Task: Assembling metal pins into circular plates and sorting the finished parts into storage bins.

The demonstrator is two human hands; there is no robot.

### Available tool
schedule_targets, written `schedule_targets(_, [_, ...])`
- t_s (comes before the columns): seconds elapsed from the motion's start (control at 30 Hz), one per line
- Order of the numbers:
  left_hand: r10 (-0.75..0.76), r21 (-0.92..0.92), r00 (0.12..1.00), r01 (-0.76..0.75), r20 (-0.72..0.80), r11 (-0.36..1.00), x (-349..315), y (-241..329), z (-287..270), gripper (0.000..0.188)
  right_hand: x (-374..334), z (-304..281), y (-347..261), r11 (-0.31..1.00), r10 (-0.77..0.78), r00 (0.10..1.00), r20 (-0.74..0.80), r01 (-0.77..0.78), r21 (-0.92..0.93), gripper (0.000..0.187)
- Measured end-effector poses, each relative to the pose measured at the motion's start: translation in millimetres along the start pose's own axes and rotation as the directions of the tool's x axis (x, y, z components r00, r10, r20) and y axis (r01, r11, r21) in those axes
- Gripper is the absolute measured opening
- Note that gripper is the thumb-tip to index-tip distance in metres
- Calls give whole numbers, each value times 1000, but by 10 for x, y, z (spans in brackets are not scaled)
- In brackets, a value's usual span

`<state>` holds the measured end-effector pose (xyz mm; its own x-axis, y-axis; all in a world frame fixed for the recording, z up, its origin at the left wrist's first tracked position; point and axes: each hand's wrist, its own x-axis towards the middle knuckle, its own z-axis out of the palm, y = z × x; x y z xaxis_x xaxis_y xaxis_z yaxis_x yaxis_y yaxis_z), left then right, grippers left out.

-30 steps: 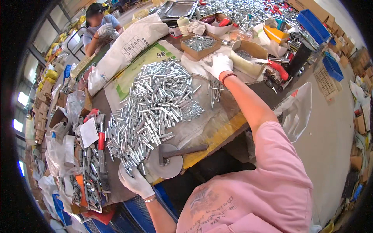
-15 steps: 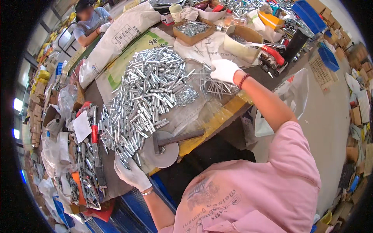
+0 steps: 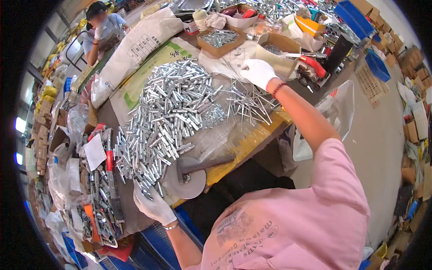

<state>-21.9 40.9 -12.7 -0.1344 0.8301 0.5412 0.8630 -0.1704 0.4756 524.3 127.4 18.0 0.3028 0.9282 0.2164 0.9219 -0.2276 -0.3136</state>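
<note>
A broad pile of short silvery metal sleeves [image 3: 171,103] covers the middle of the table. My left hand [image 3: 152,204], in a white glove, is at the pile's near edge, cupped around a few sleeves by the table's rim. Over a loose heap of long thin metal rods [image 3: 249,104], my gloved right hand [image 3: 259,73] is closed, fingers curled; what they hold is hidden. Small metal pieces [image 3: 213,115] lie between sleeves and rods. A hammer [image 3: 207,164] rests across a round grey disc [image 3: 186,182] near my left hand.
Beyond the rods stand a cardboard box of thin metal pieces [image 3: 220,38] and a cream container [image 3: 278,50]. Red-handled tools [image 3: 313,66] lie at the right. Tools fill the left side [image 3: 101,193]. A white sack [image 3: 135,49] lies far left, near another person [image 3: 103,33].
My right hand has risen slightly away from the rods, which now lie more fanned out. My left hand has hardly moved. The other person has raised a gloved hand toward the head.
</note>
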Motion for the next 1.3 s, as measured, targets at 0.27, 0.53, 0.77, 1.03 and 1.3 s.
schedule_targets(0.27, [28, 2, 999, -28, -19, 1000, 24, 84, 21, 43, 1042, 644, 80, 927, 370, 918, 139, -356, -117, 50])
schedule_targets(0.53, [-3, -35, 1000, 2, -21, 999, -57, -48, -10, 49, 832, 214, 92, 986, -31, 981, 192, 61, -155, 52])
schedule_targets(0.77, [47, -1, 999, -47, 6, 999, -19, -174, 35, 49, -447, -483, 175, 830, -29, 924, 382, -191, 524, 34])
schedule_targets(1.03, [52, -4, 999, -52, -16, 999, -20, -105, 30, 48, -883, -557, 816, 986, 125, 964, 237, -95, -134, 46])
schedule_targets(1.3, [29, -7, 1000, -29, 2, 1000, -37, -85, 7, 49, -716, -91, 420, 997, 21, 989, 146, -32, 70, 37])
